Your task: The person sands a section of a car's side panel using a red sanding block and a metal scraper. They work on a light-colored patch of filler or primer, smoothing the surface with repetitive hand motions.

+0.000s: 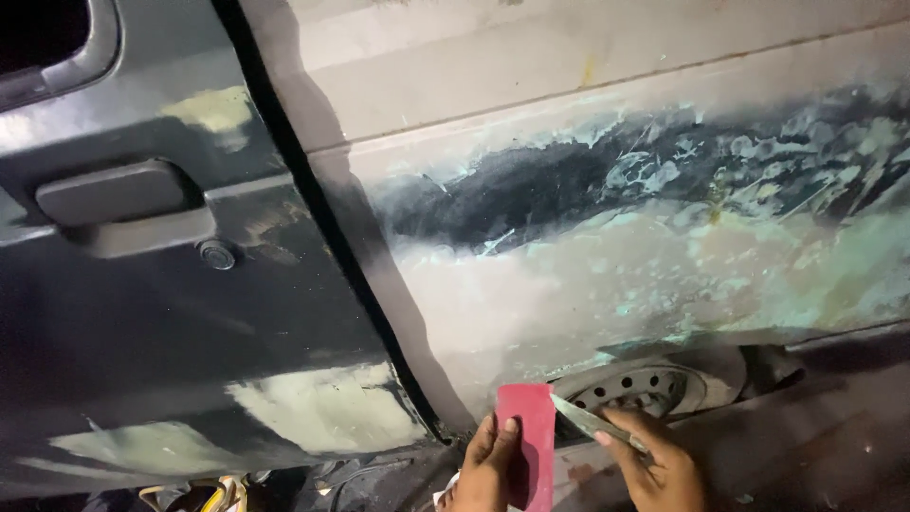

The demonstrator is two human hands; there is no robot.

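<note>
At the upper left of the frame a dark car door (171, 313) fills the view, with a recessed door handle (112, 192) and a small round lock (217, 253) just to its lower right. Pale filler patches (327, 408) show on the door near its lower edge and one more near the top. A black door gap (332, 228) runs diagonally down toward the bottom centre.

At the bottom centre the left hand (483, 469) is closed in a pinch on a red rectangular spreader (529, 441), thumb laid on its face and fingers behind it; the card stands upright, its top edge against the lower part of the body panel. Just to its right, the right hand (664, 469) is curled around a narrow metal putty knife (592, 422), fingers wrapped over the handle end. The blade points up and to the left, its tip close to the right edge of the red spreader; whether they touch cannot be told.

Above both hands the sanded rear quarter panel (616, 275) spreads across the right half of the frame, grey and pale with greenish smears and a dark bare band across its upper part. Directly behind the knife, in the wheel arch, a steel wheel (645, 387) with round holes is partly visible. At the bottom left, yellowish cables (213, 493) lie near the ground.
</note>
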